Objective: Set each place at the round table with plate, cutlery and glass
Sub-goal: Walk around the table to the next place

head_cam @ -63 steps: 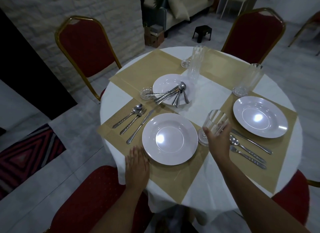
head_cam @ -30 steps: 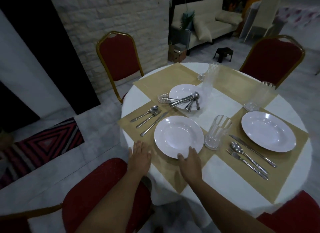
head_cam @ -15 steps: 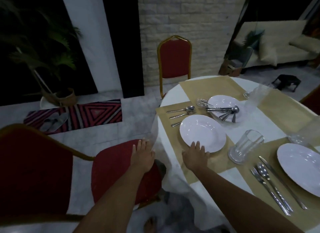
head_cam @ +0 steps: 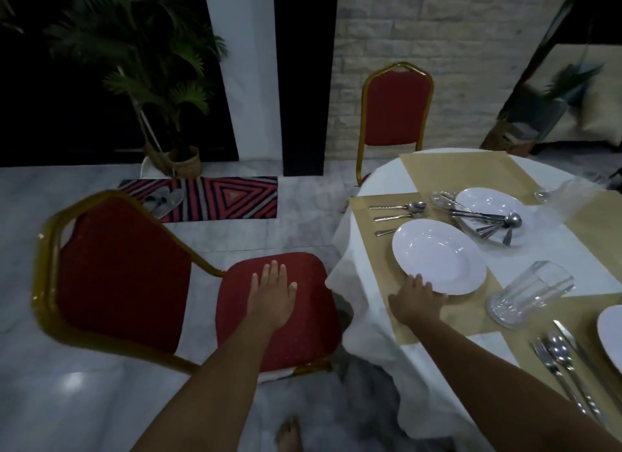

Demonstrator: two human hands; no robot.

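Right hand [head_cam: 415,298], fingers straight, touches near rim of round white plate [head_cam: 438,256] on tan placemat, centre-right of frame. Left hand [head_cam: 272,295] flat, open, on red chair seat [head_cam: 303,334]. Plate judged rigid, smooth, breakable: lift by rim, thumb on top.

The table [head_cam: 387,320] wears a white cloth with tan placemats [head_cam: 471,310]; on them sit white plates [head_cam: 437,253] and silver cutlery [head_cam: 399,206]. Beside it stand red, gold-framed chairs [head_cam: 124,273]. Beyond the table lies a red, black and white triangle-patterned rug [head_cam: 229,197].
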